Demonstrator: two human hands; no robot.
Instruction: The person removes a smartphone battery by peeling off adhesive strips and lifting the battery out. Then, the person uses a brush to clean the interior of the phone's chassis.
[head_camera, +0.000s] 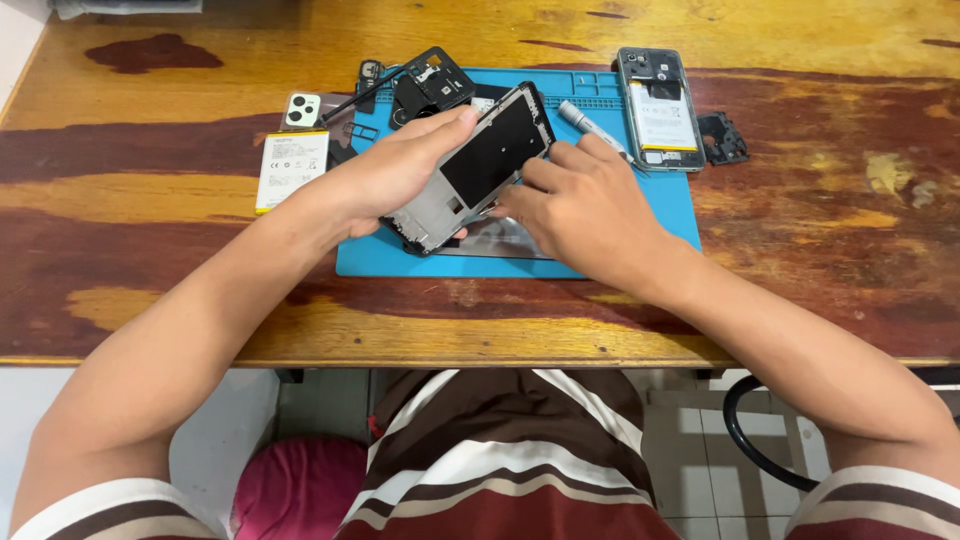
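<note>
Now the left hand has its grip closed on a phone frame, tilted over the blue mat on the bench. At three o'clock, the right hand pinches the frame's edge, a screwdriver just beyond.

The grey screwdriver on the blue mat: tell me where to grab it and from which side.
Grip the screwdriver on its exposed upper handle, coming from the far side of the blue mat. Its lower end slants under the right hand, so only that upper part looks free.
</note>
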